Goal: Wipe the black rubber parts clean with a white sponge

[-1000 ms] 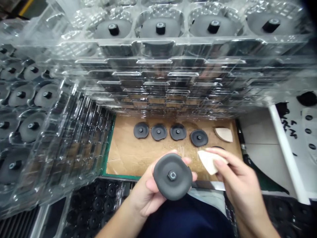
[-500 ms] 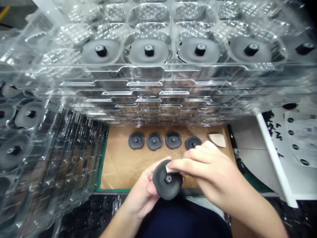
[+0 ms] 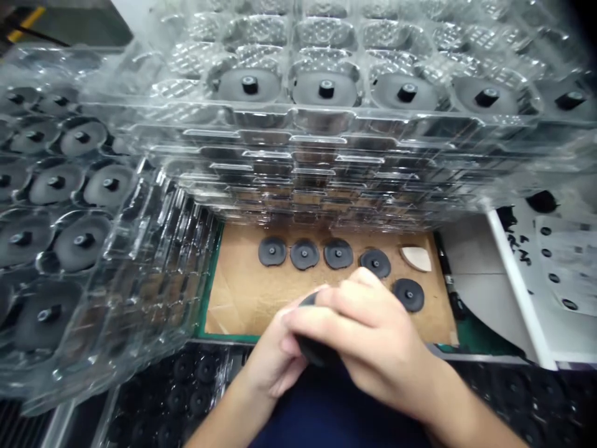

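Note:
In the lower middle of the head view, my left hand (image 3: 275,348) grips a dark grey round disc (image 3: 317,354) from its left edge. Over that disc lies my right hand (image 3: 364,330), fingers curled and pressed together on it, hiding its central stem and most of its face. The small pale piece that showed under the right fingertips half a second ago is now hidden. Beyond my hands, several similar discs (image 3: 304,254) with short stems lie in a row on a brown board (image 3: 242,298). One more disc (image 3: 408,295) lies just right of my right hand.
Tall stacks of clear plastic trays (image 3: 326,155) holding discs stand behind the board, with another stack (image 3: 140,249) on the left. A pale flat piece (image 3: 416,258) lies at the board's right. Farther right are a white edge (image 3: 517,286) and a printed sheet (image 3: 566,261).
My right hand has moved left over the held disc, covering its stem. The view has shifted, so the left tray stack shows more, and the disc beside my right hand is uncovered.

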A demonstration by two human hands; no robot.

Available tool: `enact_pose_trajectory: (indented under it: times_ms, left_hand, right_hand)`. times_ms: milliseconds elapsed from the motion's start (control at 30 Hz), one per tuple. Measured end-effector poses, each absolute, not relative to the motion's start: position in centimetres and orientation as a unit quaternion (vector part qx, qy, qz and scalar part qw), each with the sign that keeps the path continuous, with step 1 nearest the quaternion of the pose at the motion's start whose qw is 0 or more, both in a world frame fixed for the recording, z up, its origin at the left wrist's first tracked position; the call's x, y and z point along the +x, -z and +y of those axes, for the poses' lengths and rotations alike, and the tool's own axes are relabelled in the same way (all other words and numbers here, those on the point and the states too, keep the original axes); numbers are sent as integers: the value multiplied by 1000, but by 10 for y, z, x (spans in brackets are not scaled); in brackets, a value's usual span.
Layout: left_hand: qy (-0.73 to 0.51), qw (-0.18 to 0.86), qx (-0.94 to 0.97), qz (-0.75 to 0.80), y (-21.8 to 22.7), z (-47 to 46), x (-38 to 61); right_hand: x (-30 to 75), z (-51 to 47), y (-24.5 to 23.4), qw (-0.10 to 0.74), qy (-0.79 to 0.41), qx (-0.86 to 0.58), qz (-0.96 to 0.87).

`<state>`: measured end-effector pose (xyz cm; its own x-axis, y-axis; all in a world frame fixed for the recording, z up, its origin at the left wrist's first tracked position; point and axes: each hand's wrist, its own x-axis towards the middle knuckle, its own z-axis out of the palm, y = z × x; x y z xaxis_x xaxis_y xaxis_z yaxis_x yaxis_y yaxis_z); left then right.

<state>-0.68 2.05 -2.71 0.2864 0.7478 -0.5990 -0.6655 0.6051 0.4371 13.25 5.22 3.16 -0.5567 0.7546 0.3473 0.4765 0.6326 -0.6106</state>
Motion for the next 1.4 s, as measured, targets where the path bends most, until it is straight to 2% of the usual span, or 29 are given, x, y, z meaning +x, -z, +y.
enact_pose_trajectory:
  times_ms: [100, 233, 300, 433, 533, 600, 733, 767, 833, 900, 1033, 1133, 1233, 1300, 1400]
  left_hand:
    - [-455, 795, 46, 399, 27, 11, -13]
    - [-478, 803, 27, 355, 23, 0, -19]
    - [-487, 806, 31, 335, 20, -4, -20]
    - [-491, 812, 35, 314, 14, -12, -19]
    - [-497, 802, 40, 329, 11, -19, -19]
    - [-506, 786, 56, 352, 11, -23, -20]
    - [-529, 752, 76, 386, 16, -31, -23]
    - [-531, 750, 81, 385, 17, -32, -22]
    - [-525, 757, 96, 376, 17, -32, -19]
    - [-518, 760, 100, 380, 16, -29, -16]
    - [-536, 739, 90, 398, 14, -23, -17]
    - [-525, 754, 88, 385, 15, -20, -20]
    - [-512, 768, 81, 376, 17, -18, -17]
    - [-513, 769, 78, 374, 17, -18, -12]
    - [-509, 775, 85, 364, 18, -18, -4]
  right_hand:
    - [135, 28, -29, 290, -241, -466, -800]
    - [151, -4, -26, 276, -442, -434, -735]
    - [158, -13, -24, 298, -478, -467, -682]
    - [159, -18, -27, 387, -345, -619, -590]
    - [145, -17, -35, 436, -238, -547, -674]
    - [134, -16, -39, 422, -215, -461, -750]
    - [123, -15, -42, 302, -253, -444, -805]
    - [123, -14, -43, 300, -255, -445, -804]
    - [124, -12, -44, 353, -252, -435, -789]
    - [130, -10, -41, 380, -296, -436, -761]
    - [158, -8, -1, 296, -415, -547, -664]
    - [178, -15, 53, 292, -392, -633, -600]
    - [185, -22, 90, 285, -396, -641, -592]
    - [183, -21, 88, 293, -402, -638, -588]
    - [172, -10, 49, 340, -386, -637, -575]
